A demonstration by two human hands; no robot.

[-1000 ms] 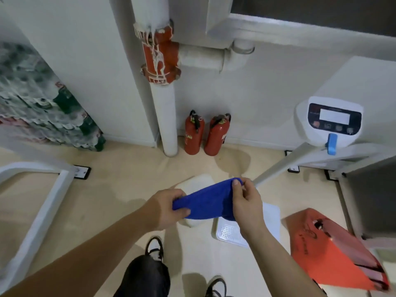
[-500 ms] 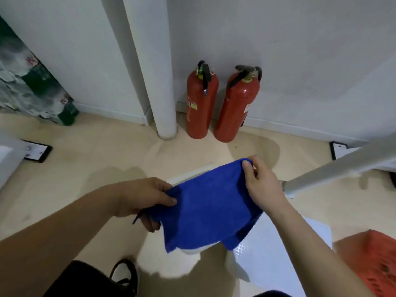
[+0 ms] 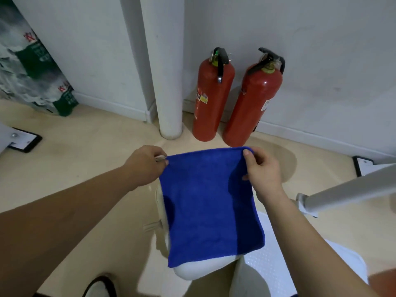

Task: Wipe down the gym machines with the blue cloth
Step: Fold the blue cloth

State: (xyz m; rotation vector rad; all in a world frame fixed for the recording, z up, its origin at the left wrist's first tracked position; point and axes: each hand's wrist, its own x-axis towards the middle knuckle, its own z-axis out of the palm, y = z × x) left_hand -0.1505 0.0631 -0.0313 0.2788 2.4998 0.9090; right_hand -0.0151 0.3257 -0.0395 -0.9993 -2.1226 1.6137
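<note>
**Deep blue cloth against red, white and beige**

The blue cloth point(image 3: 210, 202) in front of me is a deep, even royal blue, with no pattern. The left fire extinguisher point(image 3: 212, 97) and the right fire extinguisher point(image 3: 252, 103) are bright red with black handles and pale labels. The pipe point(image 3: 167, 82) is plain white, the wall point(image 3: 321, 50) off-white, the floor point(image 3: 75, 168) pale beige. To my left, a wrapped stack point(image 3: 25, 67) carries a green, white and grey print with red marks. The platform point(image 3: 272, 269) below me is white with fine dots.
</note>
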